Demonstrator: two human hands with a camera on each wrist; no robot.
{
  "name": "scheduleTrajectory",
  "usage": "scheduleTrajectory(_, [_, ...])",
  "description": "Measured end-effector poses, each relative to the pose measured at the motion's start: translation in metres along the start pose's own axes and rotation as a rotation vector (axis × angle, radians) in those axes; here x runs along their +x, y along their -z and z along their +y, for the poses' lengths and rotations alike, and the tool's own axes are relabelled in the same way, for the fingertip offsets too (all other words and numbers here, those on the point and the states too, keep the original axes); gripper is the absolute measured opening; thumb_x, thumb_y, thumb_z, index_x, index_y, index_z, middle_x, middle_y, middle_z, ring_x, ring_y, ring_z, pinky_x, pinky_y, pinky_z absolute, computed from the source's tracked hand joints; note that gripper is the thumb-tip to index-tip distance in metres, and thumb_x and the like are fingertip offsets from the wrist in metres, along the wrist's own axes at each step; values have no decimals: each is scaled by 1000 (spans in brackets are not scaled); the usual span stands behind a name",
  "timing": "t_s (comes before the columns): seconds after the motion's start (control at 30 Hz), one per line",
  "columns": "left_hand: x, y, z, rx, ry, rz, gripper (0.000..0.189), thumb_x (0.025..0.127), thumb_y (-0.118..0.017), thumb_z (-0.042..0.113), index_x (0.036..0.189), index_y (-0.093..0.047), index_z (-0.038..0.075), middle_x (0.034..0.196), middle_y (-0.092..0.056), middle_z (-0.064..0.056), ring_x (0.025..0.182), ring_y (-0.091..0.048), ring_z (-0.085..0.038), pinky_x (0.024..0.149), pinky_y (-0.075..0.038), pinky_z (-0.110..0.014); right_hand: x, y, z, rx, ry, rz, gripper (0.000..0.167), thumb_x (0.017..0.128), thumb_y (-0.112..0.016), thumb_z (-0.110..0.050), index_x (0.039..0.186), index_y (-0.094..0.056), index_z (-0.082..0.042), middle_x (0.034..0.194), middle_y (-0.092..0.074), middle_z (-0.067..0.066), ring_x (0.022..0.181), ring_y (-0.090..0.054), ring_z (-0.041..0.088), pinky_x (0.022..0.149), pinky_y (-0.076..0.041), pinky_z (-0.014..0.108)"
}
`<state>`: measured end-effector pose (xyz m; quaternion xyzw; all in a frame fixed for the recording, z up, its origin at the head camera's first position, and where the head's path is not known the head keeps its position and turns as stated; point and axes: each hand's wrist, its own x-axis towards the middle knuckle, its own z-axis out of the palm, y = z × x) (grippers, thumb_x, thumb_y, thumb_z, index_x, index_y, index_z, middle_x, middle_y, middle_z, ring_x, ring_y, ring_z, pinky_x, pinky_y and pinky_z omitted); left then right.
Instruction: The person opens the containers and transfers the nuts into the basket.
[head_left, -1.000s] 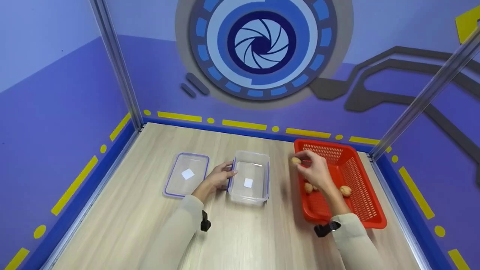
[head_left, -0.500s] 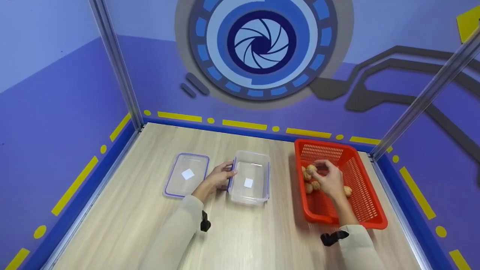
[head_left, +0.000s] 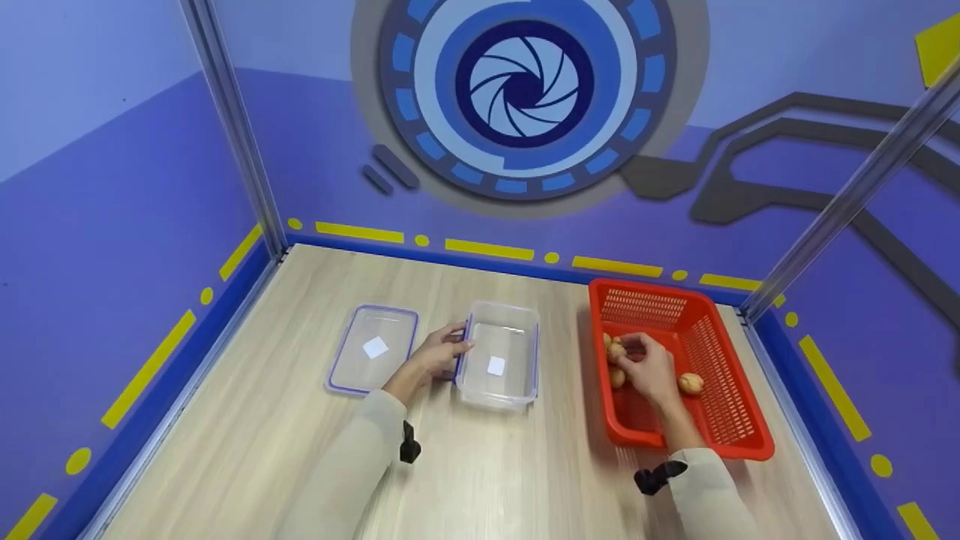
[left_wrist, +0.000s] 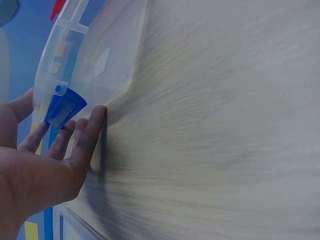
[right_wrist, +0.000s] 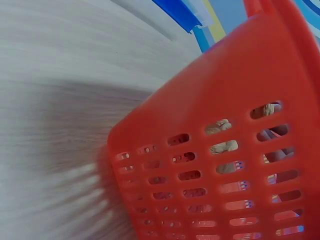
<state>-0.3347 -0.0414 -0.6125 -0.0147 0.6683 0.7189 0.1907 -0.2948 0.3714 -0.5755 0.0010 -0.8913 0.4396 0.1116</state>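
A clear plastic food container [head_left: 504, 346] with a white label stands mid-table. My left hand [head_left: 435, 354] grips its left wall, thumb at the rim; in the left wrist view the fingers lie beside a blue latch [left_wrist: 65, 107]. My right hand [head_left: 651, 373] reaches down into a red plastic basket [head_left: 686, 330]. Its thumb and fingertips pinch a walnut [head_left: 616, 351] by the basket's left wall. Other walnuts sit close by, partly covered by the hand, and one walnut [head_left: 691, 383] lies apart to the right. Through the basket's slots the right wrist view shows parts of walnuts [right_wrist: 223, 146].
A clear lid [head_left: 382, 326] with a blue edge and white label lies on the wooden table [head_left: 465, 480], left of the left hand. The basket's raised walls stand around the right hand. Blue printed panels [head_left: 480, 210] and metal posts [head_left: 238, 127] border the table.
My right hand, with a walnut over the basket's left rim a second ago, has moved right and then down among the walnuts inside. My left hand and the container have stayed put.
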Motion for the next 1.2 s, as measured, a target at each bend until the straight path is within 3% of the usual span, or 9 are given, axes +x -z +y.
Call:
scheduleTrajectory(0.47, [0, 1, -1, 10, -5, 0, 59, 105, -66, 11, 160, -45, 11, 155, -51, -22, 132, -59, -41, 96, -60, -48, 1, -2, 4, 2, 13, 3, 31, 96, -79, -8, 123, -70, 4, 117, -73, 22, 109, -70, 35, 83, -52, 15])
scheduleTrajectory(0.7, [-1, -1, 0, 3, 11, -7, 60, 104, -67, 12, 161, -45, 12, 156, -51, -21, 127, -62, -42, 93, -61, -52, 0, -1, 7, -8, -2, -9, 31, 98, -77, -8, 123, -69, 6, 118, -73, 22, 111, -69, 35, 86, -53, 16])
scheduleTrajectory(1.0, [-2, -5, 4, 30, -8, -18, 59, 106, -63, 10, 161, -43, 8, 154, -50, -24, 131, -58, -44, 95, -60, -52, -2, 2, 5, -28, -16, 1, 30, 102, -71, -11, 129, -68, 4, 120, -72, 21, 115, -68, 34, 97, -57, 38])
scheduleTrajectory(1.2, [-5, -7, 7, 69, -3, 43, 56, 106, -62, 10, 159, -44, 5, 152, -51, -25, 132, -58, -44, 98, -58, -52, -3, 5, -4, 3, -12, -50, 34, 105, -69, -14, 133, -64, 4, 126, -69, 22, 119, -65, 34, 100, -55, 46])
